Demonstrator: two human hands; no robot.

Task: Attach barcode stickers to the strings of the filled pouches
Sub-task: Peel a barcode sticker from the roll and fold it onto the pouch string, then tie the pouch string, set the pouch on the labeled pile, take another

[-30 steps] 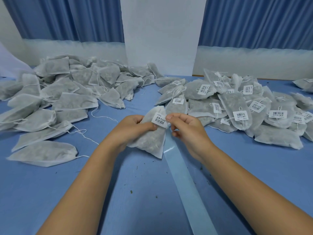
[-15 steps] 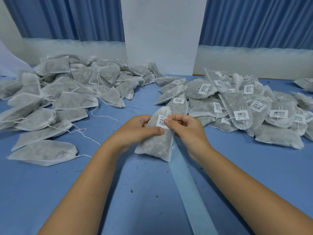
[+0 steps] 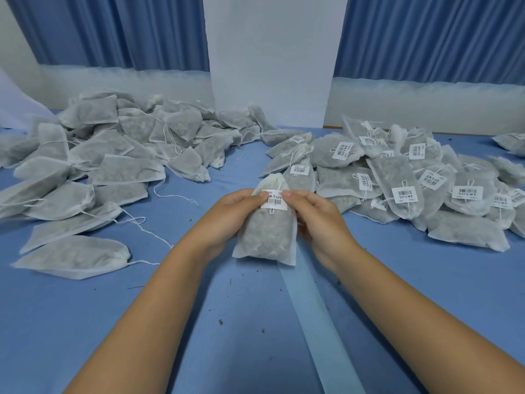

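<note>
While both hands hold it over the blue table [image 3: 85, 322], one filled pouch [image 3: 267, 237] sits centre-frame, upright, with its mouth gathered at the top. Contents: greyish dried bits, seen through the white mesh fabric, filling the pouch approx. to the neck. Left hand [image 3: 224, 217] grips the pouch's left side, thumb curled onto the left edge of the barcode sticker [image 3: 274, 199]. Right hand [image 3: 318, 220] grips the right side, thumb on the sticker's right edge. Sticker lies flat across the upper front of the pouch, barcode + printed characters facing up. A small loop of string [image 3: 271, 212] shows just below it. Whether the sticker wraps round the string: cannot tell.

L pile [image 3: 119, 169]: many filled pouches, same fabric and fill, bare fronts, loose strings trailing onto the table. R pile [image 3: 403, 183]: filled pouches w/ barcode stickers at their strings, heaped and overlapping. Piles are well apart; the held pouch is between them, nearer the R pile. Pale strip [image 3: 321, 331] runs along the table from beneath the pouch toward the near edge. Small dark crumbs are scattered on the table. Behind: blue curtains [image 3: 142, 29] either side of a white pillar [image 3: 270, 52].
</note>
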